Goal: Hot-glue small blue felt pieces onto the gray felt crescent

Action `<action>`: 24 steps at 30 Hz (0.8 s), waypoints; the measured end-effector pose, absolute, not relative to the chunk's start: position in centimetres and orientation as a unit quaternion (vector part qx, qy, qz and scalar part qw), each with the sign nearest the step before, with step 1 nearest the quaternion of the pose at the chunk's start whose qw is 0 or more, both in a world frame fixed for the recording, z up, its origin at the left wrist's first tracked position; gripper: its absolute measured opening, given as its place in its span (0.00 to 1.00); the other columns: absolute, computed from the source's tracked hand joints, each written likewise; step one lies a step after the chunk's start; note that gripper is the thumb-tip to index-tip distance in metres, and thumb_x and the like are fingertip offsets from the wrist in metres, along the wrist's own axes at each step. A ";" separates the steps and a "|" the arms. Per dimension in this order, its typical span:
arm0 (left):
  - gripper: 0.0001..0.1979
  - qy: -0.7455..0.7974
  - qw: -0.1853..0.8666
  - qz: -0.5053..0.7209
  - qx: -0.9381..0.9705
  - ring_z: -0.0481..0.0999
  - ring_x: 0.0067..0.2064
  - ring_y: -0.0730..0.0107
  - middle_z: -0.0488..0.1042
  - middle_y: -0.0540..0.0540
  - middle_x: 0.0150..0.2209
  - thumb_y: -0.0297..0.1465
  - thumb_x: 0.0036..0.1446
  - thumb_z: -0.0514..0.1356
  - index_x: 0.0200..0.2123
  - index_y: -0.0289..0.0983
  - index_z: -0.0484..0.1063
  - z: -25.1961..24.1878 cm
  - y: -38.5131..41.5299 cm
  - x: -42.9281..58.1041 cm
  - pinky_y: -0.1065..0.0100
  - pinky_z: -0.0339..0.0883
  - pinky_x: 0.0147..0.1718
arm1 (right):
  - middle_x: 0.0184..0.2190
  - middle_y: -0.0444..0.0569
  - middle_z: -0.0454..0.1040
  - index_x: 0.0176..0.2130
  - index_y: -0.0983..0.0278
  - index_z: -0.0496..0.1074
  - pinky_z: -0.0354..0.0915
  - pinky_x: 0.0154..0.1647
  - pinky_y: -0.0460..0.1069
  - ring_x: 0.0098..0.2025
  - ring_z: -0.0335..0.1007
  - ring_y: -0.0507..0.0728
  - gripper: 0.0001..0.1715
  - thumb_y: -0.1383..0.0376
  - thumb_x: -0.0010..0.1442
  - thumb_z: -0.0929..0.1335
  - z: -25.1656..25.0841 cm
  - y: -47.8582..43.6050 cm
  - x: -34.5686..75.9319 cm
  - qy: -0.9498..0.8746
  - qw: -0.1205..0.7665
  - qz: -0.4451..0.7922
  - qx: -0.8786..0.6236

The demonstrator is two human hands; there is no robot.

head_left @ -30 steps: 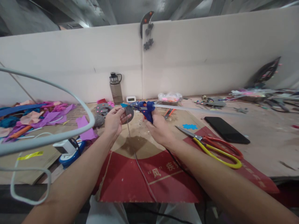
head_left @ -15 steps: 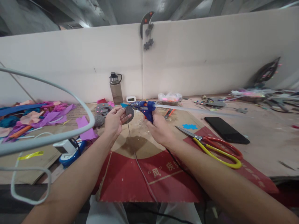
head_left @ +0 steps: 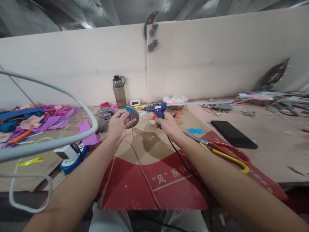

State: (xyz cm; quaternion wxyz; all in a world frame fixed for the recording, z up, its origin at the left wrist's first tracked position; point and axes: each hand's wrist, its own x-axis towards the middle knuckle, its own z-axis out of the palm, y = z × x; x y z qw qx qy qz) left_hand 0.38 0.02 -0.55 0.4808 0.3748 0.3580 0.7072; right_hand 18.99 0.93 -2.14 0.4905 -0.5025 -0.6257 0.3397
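Between the fingers of my left hand [head_left: 120, 123] is a grey felt piece [head_left: 135, 118], with a small blue piece [head_left: 129, 109] at its upper edge. A thin grey cord [head_left: 139, 162] hangs from those fingers down across the cardboard to its front edge. My right hand [head_left: 170, 125] is wrapped round the handle of a blue hot glue gun [head_left: 159, 110]. The gun's nozzle points left at the felt, a short gap away. A long clear glue stick [head_left: 188, 103] sticks out of its back, and a black cable [head_left: 180, 156] runs down from the handle.
Scissors [head_left: 217, 151] and a black phone [head_left: 233, 134] lie to the right, near a blue felt snowflake shape [head_left: 196, 130]. Coloured felt scraps [head_left: 38, 120] and a blue power strip [head_left: 74, 159] sit left. A bottle [head_left: 119, 91] stands behind. A pale cable [head_left: 72, 90] loops across the left foreground.
My right hand has drawn the glue gun right, away from the grey felt piece, and the gap has opened between nozzle and felt. My left hand has stayed nearly still.
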 end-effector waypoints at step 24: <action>0.06 0.427 0.244 0.650 0.580 0.75 0.32 0.72 0.76 0.49 0.30 0.32 0.47 0.62 0.31 0.36 0.73 -1.4 -0.8 1.5 0.68 0.69 0.38 | 0.22 0.36 0.58 0.30 0.62 0.62 0.57 0.24 0.44 0.19 0.49 0.45 0.12 0.60 0.51 0.69 -0.8 -1.9 15.1 -0.496 0.525 0.647 -0.242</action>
